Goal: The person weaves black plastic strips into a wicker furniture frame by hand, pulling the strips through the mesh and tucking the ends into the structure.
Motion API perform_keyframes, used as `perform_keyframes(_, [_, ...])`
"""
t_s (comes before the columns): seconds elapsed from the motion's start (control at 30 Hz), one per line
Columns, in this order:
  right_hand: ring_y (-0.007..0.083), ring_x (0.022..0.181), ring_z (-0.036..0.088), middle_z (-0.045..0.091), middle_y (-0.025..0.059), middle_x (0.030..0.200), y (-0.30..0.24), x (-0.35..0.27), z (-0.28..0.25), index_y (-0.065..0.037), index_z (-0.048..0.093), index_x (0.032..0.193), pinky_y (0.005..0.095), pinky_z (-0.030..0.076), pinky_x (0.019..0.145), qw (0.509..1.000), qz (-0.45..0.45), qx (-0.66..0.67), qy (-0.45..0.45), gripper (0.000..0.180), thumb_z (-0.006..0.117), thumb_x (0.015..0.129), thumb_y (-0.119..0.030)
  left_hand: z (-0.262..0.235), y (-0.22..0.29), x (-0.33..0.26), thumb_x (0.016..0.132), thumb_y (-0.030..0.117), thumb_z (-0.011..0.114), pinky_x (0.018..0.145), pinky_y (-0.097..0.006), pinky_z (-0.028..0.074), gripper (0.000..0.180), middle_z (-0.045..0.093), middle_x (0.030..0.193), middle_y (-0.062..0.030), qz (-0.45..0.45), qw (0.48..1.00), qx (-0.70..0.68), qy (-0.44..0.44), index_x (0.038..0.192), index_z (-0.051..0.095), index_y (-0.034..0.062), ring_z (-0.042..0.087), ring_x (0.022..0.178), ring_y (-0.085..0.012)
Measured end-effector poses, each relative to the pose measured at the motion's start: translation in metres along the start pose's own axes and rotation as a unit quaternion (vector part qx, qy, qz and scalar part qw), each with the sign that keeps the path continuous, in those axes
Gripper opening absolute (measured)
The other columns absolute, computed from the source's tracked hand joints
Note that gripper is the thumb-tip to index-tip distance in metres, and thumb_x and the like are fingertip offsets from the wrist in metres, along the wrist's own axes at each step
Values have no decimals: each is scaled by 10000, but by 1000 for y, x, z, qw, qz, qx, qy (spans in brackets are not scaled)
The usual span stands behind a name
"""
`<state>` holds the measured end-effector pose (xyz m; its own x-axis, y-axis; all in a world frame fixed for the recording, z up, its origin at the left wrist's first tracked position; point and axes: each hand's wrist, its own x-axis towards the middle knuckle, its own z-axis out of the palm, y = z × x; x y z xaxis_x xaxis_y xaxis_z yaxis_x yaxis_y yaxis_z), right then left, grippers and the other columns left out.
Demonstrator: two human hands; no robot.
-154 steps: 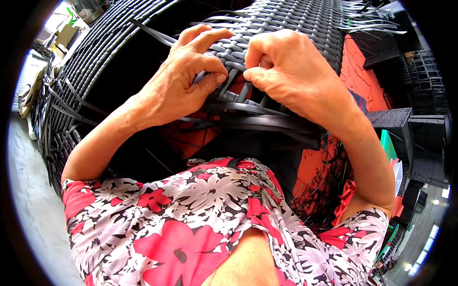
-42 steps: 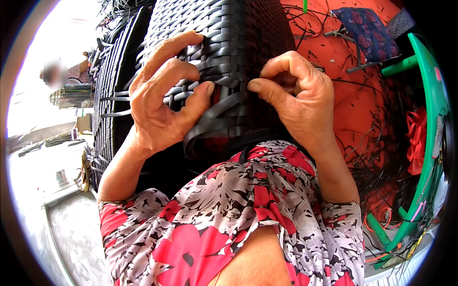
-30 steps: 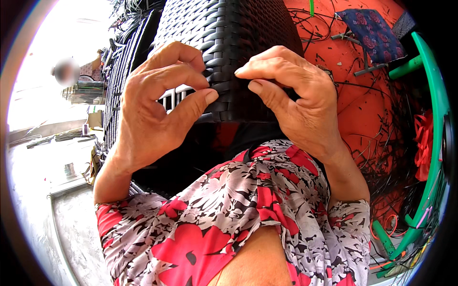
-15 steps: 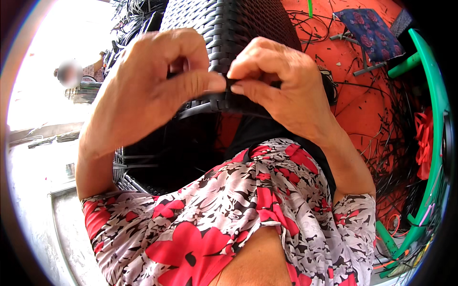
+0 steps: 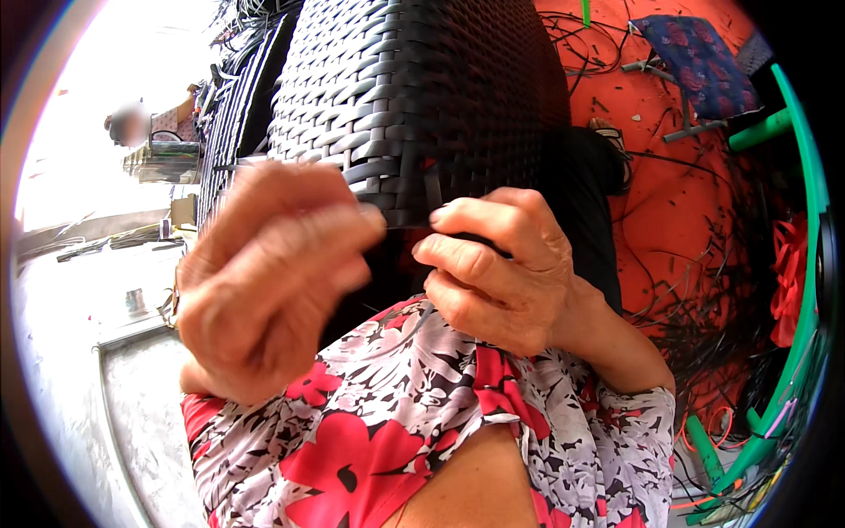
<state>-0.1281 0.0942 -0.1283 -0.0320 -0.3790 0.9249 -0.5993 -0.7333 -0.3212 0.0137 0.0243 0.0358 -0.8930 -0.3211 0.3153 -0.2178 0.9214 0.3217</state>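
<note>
In your head view, the dark wicker piece [image 5: 352, 97] sits right in front of you. Your right hand [image 5: 497, 268] is curled up at the wicker's near edge, but I can't tell if it's clamped on a strip. Your left hand [image 5: 273, 282] is a blur by the wicker's near left corner, fingers bent, grip impossible to tell. Patterned cloth [image 5: 695, 66] lies right of the wicker.

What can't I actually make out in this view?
All in the head view:
Left hand: motion blur hides whether it holds anything.
Right hand: its curled fingers hide its palm.
Dark woven piece: the picture's top edge cuts off its far end.
</note>
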Motion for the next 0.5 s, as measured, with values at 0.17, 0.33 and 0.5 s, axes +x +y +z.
perform_keyframes(0.17, [198, 814, 594, 587, 23, 747, -16, 2, 5, -67, 632, 819, 406, 440, 806, 993, -14, 96, -67, 153, 685, 706, -157, 9, -26, 0, 828, -23, 670, 682, -317, 469, 164, 634, 873, -153, 5, 991, 129, 22, 990, 657, -47, 590, 752, -233])
perform_keyframes(0.33, [188, 762, 614, 592, 11, 739, -21, 3, 6, -67, 660, 844, 387, 444, 741, 992, 3, 107, -73, 173, 698, 702, -158, 2, -34, -13, 863, 34, 687, 633, -286, 433, 104, 589, 744, -63, -179, 983, 36, -8, 881, 597, -14, 515, 649, -158])
perform_keyframes(0.5, [211, 769, 646, 621, 44, 747, -25, 9, 9, -32, 649, 822, 364, 462, 653, 991, -6, 123, -55, 169, 691, 692, -132, -11, -41, -10, 891, 65, 659, 620, -263, 392, 147, 526, 717, -20, -300, 943, -136, -55, 832, 547, -11, 461, 662, -102])
